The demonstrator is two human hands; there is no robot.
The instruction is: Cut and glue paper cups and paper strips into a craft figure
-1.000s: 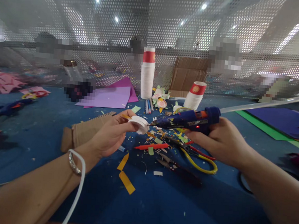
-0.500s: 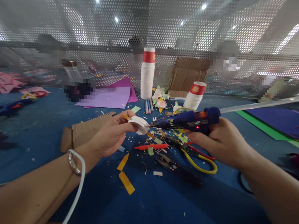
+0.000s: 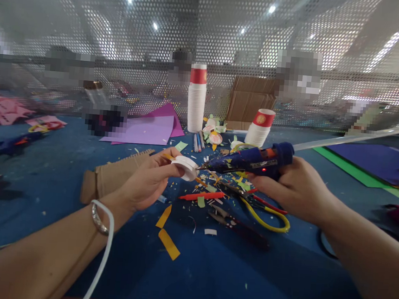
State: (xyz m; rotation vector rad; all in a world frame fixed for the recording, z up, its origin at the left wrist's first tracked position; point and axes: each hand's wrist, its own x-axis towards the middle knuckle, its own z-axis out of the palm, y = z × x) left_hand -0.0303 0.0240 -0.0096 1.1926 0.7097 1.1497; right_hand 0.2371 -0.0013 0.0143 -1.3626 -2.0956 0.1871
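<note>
Between the thumb and fingers of my left hand (image 3: 151, 175) is a round white paper piece (image 3: 185, 168), shallow like a cut-off cup bottom, with a bit of orange paper at its far left side. My right hand (image 3: 292, 190) is wrapped round a blue glue gun (image 3: 254, 161), whose small red light is on. A long clear glue stick (image 3: 354, 137) juts from the back of the gun. The gun's nozzle is at the right edge of the white piece; whether glue is coming out cannot be made out.
Below the gun lie yellow-handled scissors (image 3: 266, 223), dark-handled snips (image 3: 238, 225), a red marker (image 3: 202, 196), orange paper strips (image 3: 169, 244) and scattered scraps. Cardboard (image 3: 117, 172) lies at left. Behind stand a tall cup stack (image 3: 196, 105), a shorter stack (image 3: 258, 129) and purple sheets (image 3: 145, 128).
Almost nothing differs. Both hands, the white piece and the glue gun stay nearly in place, with the nozzle still at the piece's edge.
</note>
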